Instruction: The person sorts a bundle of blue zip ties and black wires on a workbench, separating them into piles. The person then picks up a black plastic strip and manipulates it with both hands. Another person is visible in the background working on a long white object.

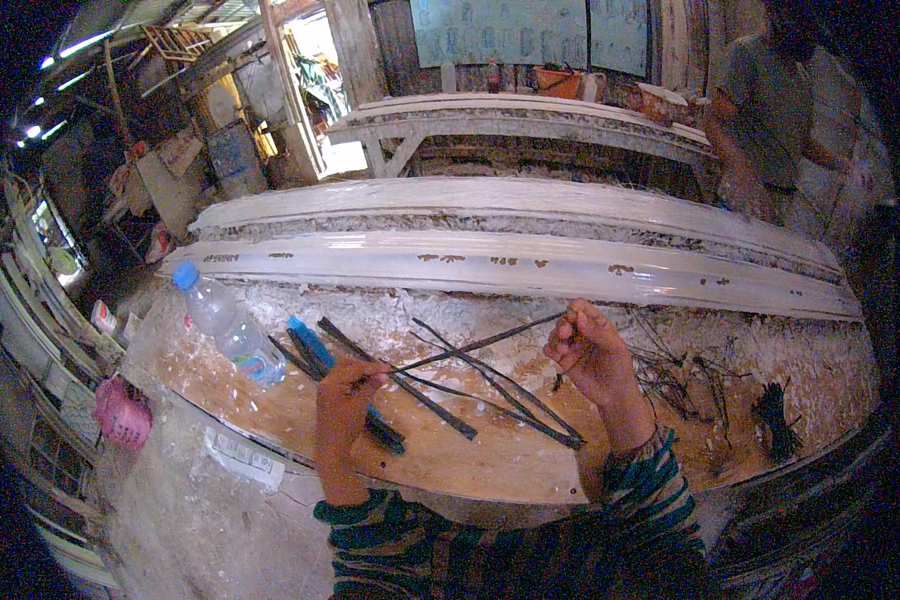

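A thin dark strip (490, 341) is stretched between my two hands above a plank-like wooden board. My left hand (348, 395) pinches its lower end, and my right hand (592, 352) pinches the other end, higher up and to the right. Beneath it, more dark strips (515, 400) lie crossed on the board. Beside my left hand rests a bundle of flat dark strips (435, 408), along with a blue strip-like piece (310, 343) partly hidden behind that hand. To the right of my right hand lie tangled thin dark strands (685, 372) and a small dark bundle (773, 425).
A clear plastic bottle (228, 328) with a blue cap stands tilted at the board's left. Long white mouldings (530, 255) run across behind the board (460, 475). A pink bag (122, 412) sits lower left. Farther back are a bench (530, 112) and a person (770, 110) at right.
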Tool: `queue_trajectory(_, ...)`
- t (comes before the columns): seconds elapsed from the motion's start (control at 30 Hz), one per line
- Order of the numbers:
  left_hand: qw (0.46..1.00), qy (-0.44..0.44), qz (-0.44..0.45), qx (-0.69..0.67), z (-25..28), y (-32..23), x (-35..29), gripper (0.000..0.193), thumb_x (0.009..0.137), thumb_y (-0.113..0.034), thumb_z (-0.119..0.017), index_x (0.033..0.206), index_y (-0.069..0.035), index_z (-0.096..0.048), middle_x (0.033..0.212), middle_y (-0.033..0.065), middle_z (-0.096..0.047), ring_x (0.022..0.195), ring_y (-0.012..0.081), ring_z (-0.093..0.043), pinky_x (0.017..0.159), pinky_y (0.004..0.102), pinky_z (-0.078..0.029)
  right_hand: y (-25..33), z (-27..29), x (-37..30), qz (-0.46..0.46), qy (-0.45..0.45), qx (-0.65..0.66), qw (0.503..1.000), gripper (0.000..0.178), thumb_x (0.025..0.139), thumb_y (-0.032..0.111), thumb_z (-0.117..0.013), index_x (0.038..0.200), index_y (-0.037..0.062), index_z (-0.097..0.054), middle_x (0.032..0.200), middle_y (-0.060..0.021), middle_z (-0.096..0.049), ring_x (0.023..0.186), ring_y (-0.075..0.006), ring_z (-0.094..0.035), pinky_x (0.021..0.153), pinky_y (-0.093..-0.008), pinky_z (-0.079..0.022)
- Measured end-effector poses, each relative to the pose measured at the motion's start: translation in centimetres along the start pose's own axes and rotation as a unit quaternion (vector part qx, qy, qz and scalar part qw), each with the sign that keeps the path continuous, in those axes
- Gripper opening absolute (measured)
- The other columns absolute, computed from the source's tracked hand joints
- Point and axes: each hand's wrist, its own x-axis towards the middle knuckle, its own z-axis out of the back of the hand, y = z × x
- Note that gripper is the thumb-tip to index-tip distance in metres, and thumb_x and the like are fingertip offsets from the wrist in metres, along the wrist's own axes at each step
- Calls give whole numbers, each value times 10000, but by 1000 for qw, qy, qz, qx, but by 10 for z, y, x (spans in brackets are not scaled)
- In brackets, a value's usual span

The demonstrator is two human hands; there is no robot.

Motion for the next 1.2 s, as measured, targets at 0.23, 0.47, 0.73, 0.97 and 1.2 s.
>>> queue_trajectory(0.23,999,-41,-31,19,-22,11,3,120,708,-67,-665,814,-21,-634,789,73,-607,737,173,-573,673,271,-446,-3,-2,-2,24,-18,32,999,135,836,166,-548,926,71,-513,790,-44,-569,672,-158,-521,655,-296,-415)
queue_trajectory(0.47,953,-104,63,-278,-78,-20,-6,118,770,-103,-643,848,-18,-622,747,-2,-587,654,66,-504,580,208,-416,-20,-3,-3,-41,-90,-213,972,103,824,143,-576,880,58,-562,778,-20,-564,685,-121,-533,666,-264,-426)
queue_trajectory(0.73,945,52,152,-284,-92,-44,-14,152,798,-111,-620,912,-10,-609,747,-15,-575,652,54,-485,594,190,-406,-34,-9,-4,-67,-87,-399,910,82,763,109,-636,811,48,-610,755,-8,-595,688,-94,-532,655,-241,-429)
queue_trajectory(0.97,945,32,121,-302,-93,-39,-13,148,791,-112,-629,895,-8,-613,767,-5,-596,683,62,-505,623,193,-407,-32,-17,-6,-133,-59,-396,907,74,764,104,-634,792,39,-613,760,-14,-611,703,-91,-546,664,-222,-429)
queue_trajectory(1.2,949,89,134,-273,-93,-38,-15,148,779,-126,-648,861,-7,-621,710,-17,-576,632,56,-485,565,190,-392,-33,-24,-9,-125,-39,-392,911,83,784,106,-614,804,28,-593,763,-8,-595,704,-73,-525,639,-210,-418)
